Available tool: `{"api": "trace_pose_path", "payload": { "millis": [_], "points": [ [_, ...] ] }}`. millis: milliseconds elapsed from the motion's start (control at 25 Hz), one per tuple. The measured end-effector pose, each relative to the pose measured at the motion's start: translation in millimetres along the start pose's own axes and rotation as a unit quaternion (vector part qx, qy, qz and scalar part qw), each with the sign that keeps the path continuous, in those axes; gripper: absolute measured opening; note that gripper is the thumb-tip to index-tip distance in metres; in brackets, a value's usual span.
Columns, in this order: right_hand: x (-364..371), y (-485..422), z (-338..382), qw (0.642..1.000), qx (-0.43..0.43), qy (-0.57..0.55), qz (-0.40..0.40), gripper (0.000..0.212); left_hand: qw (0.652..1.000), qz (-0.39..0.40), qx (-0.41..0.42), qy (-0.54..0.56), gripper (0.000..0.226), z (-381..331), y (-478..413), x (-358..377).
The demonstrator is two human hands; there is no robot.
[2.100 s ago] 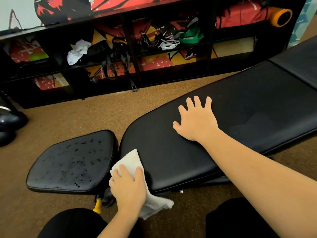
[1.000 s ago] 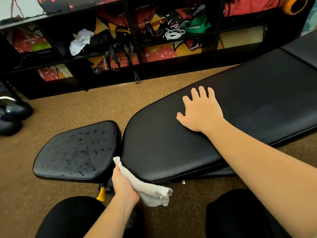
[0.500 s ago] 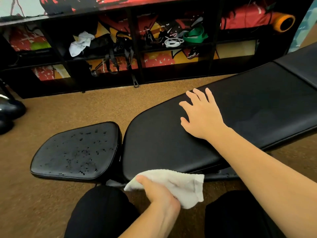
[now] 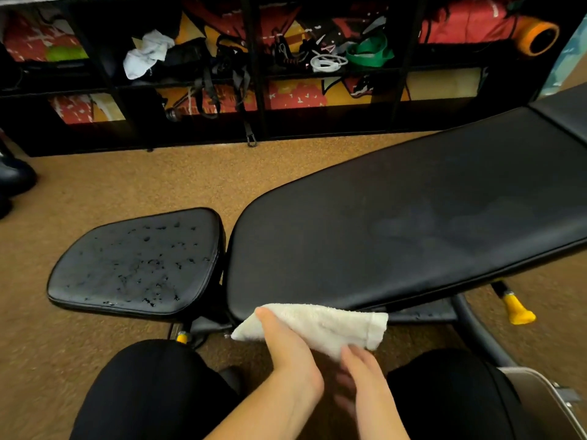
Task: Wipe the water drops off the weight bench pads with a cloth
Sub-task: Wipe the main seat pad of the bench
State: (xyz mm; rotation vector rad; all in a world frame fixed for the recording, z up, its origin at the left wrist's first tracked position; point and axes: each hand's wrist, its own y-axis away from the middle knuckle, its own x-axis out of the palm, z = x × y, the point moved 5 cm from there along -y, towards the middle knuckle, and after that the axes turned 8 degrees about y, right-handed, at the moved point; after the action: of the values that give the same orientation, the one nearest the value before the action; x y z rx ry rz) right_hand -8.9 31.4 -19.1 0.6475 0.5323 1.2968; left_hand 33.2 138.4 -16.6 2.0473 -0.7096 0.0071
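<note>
Gripping the white cloth [image 4: 320,325] in the left hand [image 4: 286,354], thumb on top, at the near edge of the long pad [image 4: 397,223]. Meeting the cloth's lower edge with the right hand [image 4: 365,373], blurred, grip impossible to tell. Just left, the seat pad [image 4: 82,281], dotted with water drops [image 4: 146,239]

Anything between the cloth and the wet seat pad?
Nothing visible. The left hand holds the cloth at the near edge of the long pad; the seat pad, beaded with drops, lies left of it across a narrow gap.
</note>
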Motion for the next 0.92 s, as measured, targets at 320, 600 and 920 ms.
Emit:
{"api": "trace_pose_path", "payload": {
  "millis": [320, 600, 920],
  "points": [
    [40.2, 3.3, 9.6, 0.986, -0.052, -0.122, 0.1, 0.064, 0.987, -0.098, -0.053, 0.12, 0.085, -23.5, 10.0, -2.6],
    [26.7, 19.7, 31.6, 0.98, -0.084, -0.181, 0.025, 0.031, 0.991, -0.115, 0.025, 0.061, 0.071, -22.8, 8.1, -6.4],
    [-42.8, 30.4, 70.5, 0.907, -0.184, -0.329, -0.187, 0.03, 0.955, 0.224, -0.135, -0.141, 0.108, 22.7, 44.8, 22.5]
  ]
}}
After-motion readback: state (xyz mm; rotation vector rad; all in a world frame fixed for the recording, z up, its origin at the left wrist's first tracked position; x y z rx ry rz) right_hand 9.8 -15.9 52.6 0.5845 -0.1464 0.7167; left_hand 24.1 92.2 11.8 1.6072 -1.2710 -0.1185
